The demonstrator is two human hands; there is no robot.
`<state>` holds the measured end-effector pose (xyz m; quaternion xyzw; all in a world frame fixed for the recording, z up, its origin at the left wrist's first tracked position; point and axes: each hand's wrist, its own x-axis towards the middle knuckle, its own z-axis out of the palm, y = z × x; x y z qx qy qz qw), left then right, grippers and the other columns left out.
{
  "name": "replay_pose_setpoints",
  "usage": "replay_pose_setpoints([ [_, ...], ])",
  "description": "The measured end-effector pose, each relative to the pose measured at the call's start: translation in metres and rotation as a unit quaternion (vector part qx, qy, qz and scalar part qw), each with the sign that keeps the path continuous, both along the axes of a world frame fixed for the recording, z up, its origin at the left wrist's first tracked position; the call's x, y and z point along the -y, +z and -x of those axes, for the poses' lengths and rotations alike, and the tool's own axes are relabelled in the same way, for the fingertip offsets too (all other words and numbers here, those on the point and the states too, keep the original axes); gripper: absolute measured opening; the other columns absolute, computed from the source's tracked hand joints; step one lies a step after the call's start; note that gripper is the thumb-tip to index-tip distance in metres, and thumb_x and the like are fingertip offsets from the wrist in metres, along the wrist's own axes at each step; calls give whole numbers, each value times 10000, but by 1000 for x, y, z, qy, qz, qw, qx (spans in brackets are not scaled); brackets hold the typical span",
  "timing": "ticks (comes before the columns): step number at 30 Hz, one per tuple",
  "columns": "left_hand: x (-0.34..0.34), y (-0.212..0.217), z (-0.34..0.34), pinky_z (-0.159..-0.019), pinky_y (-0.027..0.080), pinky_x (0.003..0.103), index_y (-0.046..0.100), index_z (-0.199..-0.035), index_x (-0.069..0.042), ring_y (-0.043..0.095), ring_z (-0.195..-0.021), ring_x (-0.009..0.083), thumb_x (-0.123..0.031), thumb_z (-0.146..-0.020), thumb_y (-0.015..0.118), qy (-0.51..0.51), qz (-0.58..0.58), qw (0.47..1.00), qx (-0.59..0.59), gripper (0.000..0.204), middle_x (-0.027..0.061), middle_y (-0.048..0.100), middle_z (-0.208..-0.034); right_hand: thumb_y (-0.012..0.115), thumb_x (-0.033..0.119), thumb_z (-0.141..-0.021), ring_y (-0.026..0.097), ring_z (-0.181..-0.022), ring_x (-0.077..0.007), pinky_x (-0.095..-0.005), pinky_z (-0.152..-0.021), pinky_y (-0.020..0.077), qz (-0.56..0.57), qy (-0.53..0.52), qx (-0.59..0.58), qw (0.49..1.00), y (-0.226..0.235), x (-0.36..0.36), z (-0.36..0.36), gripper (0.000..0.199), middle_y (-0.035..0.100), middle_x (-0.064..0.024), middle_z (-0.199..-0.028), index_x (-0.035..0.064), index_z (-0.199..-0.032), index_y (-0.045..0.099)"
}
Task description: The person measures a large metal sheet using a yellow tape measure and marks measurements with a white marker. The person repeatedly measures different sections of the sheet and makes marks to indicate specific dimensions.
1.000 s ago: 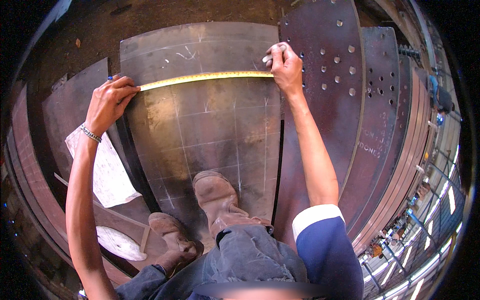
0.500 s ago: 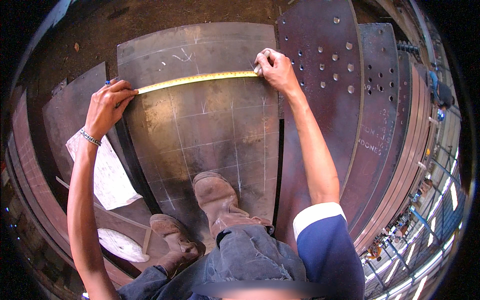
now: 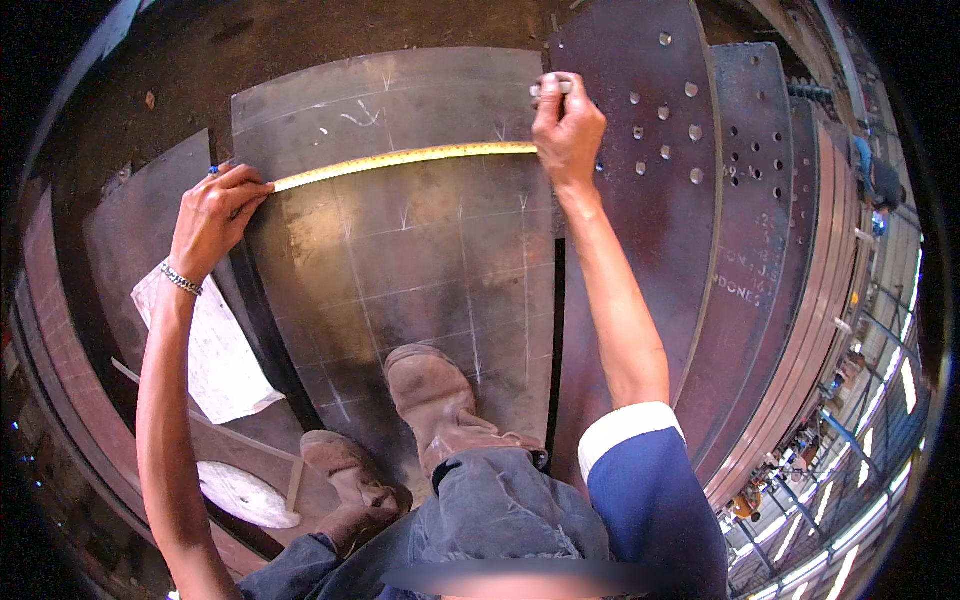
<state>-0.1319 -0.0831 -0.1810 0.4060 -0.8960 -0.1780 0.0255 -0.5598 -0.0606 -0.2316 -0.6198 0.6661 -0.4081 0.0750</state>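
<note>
A yellow tape measure (image 3: 400, 157) is stretched across a dark steel plate (image 3: 420, 270) marked with a grid of white chalk lines and arrows. Its left end is pinched in the closed fingers of my left hand (image 3: 215, 215), by the plate's left edge. A small blue-tipped object (image 3: 213, 169) shows at that hand; I cannot make out its kind. My right hand (image 3: 568, 130), closed at the plate's right edge, covers the tape's other end. Between its thumb and fingers is a short white stick, seemingly chalk (image 3: 550, 90). Whether the tape's case is in that palm is hidden.
Plates with drilled holes (image 3: 640, 240) lie to the right, more stacked beyond. On the left are a marked paper sheet (image 3: 225, 350), a white oval piece (image 3: 250, 495) and a thin angled strip (image 3: 295, 480). My boots (image 3: 430, 385) stand at the near side.
My right hand has moved right and slightly farther away, and more tape shows up to it. The left hand stays almost in place at the tape's left end.
</note>
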Motion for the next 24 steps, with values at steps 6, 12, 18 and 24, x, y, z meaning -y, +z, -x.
replay_pose_setpoints([
  [6, -2, 0, -4, -856, 555, 393, 786, -1033, -64, 682, -964, 293, -77, -878, 697, 10, -1, 1000, 1, 179, 78, 717, -1072, 595, 143, -992, 666, -844, -339, -436, -715, 526, -89, 54, 7, 994, 11, -31, 27, 155, 638, -152, -915, 8, -943, 653],
  [12, -2, -1, -6, -851, 556, 378, 791, -1024, -83, 685, -945, 267, -92, -876, 710, 4, 9, 1000, -4, 169, 53, 716, -1057, 717, 125, -889, 657, -863, -316, -425, -793, 545, -169, 175, -62, 968, 16, -57, 23, 231, 602, -124, -895, 82, -1115, 733],
  [18, -2, 0, -2, -837, 556, 370, 793, -1012, -90, 678, -921, 251, -96, -876, 716, -4, 27, 1000, -7, 156, 38, 711, -1028, 728, 113, -868, 654, -892, -323, -434, -816, 549, -166, 183, -126, 961, 7, -57, 21, 234, 599, -127, -894, 94, -1101, 752],
  [24, -3, 1, -2, -842, 552, 384, 786, -1032, -71, 676, -943, 284, -83, -877, 702, 8, -2, 1000, -3, 177, 68, 711, -1047, 726, 97, -862, 657, -896, -330, -435, -809, 552, -180, 182, -124, 959, 11, -52, 18, 193, 613, -133, -907, 78, -1052, 759],
])
